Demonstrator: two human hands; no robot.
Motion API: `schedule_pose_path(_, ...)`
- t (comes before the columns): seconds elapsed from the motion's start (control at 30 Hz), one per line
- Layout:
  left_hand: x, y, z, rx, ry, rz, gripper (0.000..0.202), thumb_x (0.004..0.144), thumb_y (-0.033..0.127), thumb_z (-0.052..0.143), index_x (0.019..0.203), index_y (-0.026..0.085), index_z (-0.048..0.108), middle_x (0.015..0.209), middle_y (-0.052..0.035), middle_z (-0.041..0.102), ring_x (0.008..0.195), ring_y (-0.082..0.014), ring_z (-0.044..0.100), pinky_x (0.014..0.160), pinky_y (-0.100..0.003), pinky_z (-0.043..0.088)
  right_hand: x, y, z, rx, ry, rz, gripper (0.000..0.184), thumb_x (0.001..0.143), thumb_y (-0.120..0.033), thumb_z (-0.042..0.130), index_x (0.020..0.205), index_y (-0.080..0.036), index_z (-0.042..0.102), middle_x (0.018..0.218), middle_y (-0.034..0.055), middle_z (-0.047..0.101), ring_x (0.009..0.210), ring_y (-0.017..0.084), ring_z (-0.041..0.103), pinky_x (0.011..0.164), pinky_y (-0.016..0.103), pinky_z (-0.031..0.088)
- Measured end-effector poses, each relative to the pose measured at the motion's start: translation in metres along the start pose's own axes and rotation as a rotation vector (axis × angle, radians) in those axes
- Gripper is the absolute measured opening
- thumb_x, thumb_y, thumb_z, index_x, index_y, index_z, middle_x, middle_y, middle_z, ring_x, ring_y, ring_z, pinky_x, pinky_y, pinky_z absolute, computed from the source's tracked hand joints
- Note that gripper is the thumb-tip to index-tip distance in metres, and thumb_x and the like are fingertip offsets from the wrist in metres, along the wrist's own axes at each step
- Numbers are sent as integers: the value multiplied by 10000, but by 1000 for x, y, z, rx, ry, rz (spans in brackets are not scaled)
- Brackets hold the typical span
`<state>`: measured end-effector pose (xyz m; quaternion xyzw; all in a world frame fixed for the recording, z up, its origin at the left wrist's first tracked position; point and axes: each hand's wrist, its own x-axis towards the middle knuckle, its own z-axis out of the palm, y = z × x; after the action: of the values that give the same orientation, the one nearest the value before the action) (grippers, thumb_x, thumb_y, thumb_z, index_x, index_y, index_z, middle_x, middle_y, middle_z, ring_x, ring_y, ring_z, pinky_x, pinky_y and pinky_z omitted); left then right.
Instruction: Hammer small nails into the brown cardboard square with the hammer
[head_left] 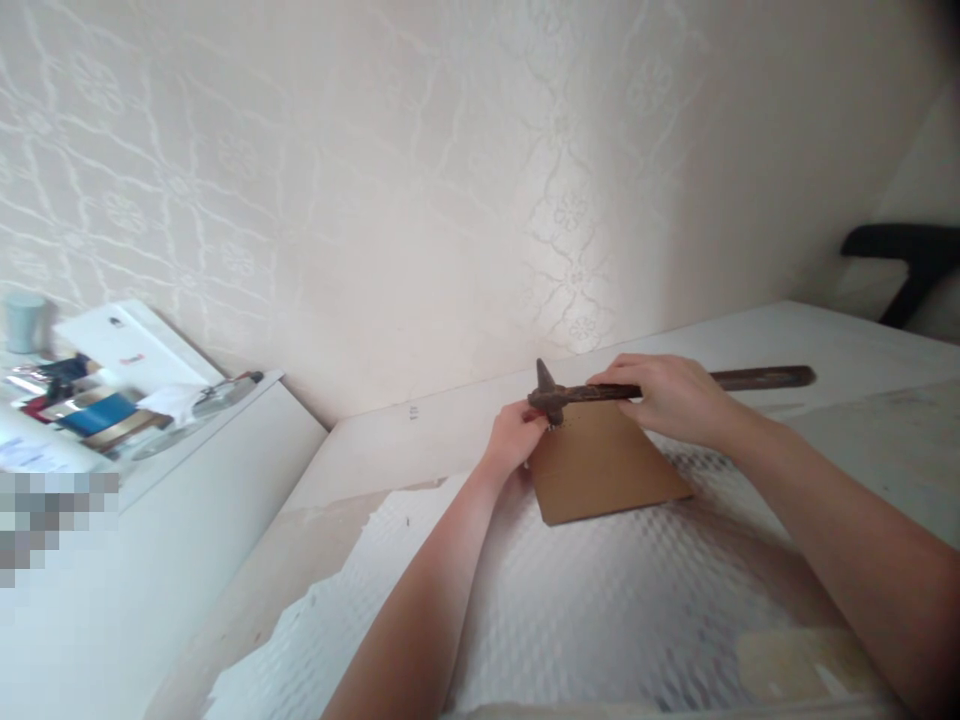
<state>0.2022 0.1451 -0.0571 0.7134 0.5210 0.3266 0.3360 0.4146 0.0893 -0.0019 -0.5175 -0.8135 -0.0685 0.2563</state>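
Observation:
My right hand point(671, 395) is wrapped round the dark handle of an old hammer point(757, 379), close to its rusty head point(546, 392). The handle sticks out to the right. The hammer head hovers over the far corner of a brown cardboard piece point(604, 468) lying on a white bubble-wrap sheet point(600, 600). My left hand point(514, 440) is pinched at the cardboard's far left corner, right under the hammer head; what its fingertips hold is too small to make out.
The white table point(825, 340) runs along a patterned wallpaper wall point(420, 180). To the left stands a white cabinet point(150, 520) with a cluttered top: a pale cup point(24, 322), a blue item point(97, 412), papers. A black chair arm point(911, 255) shows at far right.

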Motion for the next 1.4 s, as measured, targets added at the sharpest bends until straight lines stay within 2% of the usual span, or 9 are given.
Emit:
schedule_pose_path(0.13,0,1,0,4,-6,-9,157,751,178,584,845,161,708,866,-39,716,826,-179,638,772,-270,463,0,0,0,-7,59,32,359,753,-155,509,1004,-316,709,1004,-27,691,846,175,634,608,239,405)
schedule_pose_path(0.3,0,1,0,-1,-8,-11,159,763,169,570,844,156,706,891,-47,716,854,-184,639,774,-269,464,-1,1,1,-8,8,17,350,760,-158,504,995,-315,709,986,-31,694,848,178,635,610,244,401)
schedule_pose_path(0.43,0,1,0,-7,-5,-18,143,750,184,601,844,163,707,867,-40,716,824,-175,640,772,-263,464,0,3,2,8,61,43,350,751,-160,511,1002,-309,706,1002,-31,692,858,178,633,619,246,403)
schedule_pose_path(0.6,1,-1,0,1,-8,0,165,766,173,569,855,161,708,883,-43,716,853,-185,641,766,-266,465,0,3,3,18,12,20,351,752,-160,506,989,-321,709,973,-37,694,847,176,635,615,248,402)
schedule_pose_path(0.77,0,2,-1,7,-5,-14,136,752,187,599,832,162,706,863,-36,717,827,-176,641,756,-254,458,0,3,2,13,54,50,363,741,-159,509,993,-326,710,996,-35,692,852,180,633,618,247,404)
schedule_pose_path(0.9,-2,5,-1,9,-7,-16,148,769,175,568,826,156,704,869,-39,717,844,-179,640,758,-253,460,1,2,1,16,-4,31,365,741,-160,509,991,-332,712,970,-32,695,845,178,633,613,246,404)
schedule_pose_path(1.07,-1,3,-1,7,1,-11,142,749,171,593,829,164,710,865,-38,718,825,-172,639,762,-254,460,0,3,1,12,55,52,363,743,-168,509,1005,-324,707,1001,-35,692,849,178,633,608,244,402)
schedule_pose_path(1.23,0,0,0,0,-3,6,170,762,172,561,841,163,711,866,-39,718,836,-183,639,738,-258,461,0,1,1,15,-6,23,368,741,-152,500,988,-325,712,973,-29,695,845,178,631,605,241,397)
schedule_pose_path(1.4,0,0,0,-6,-6,-3,144,744,183,592,827,166,709,858,-37,716,817,-173,636,761,-260,460,0,3,1,10,56,35,365,740,-159,504,992,-323,710,982,-28,693,824,177,630,594,242,393)
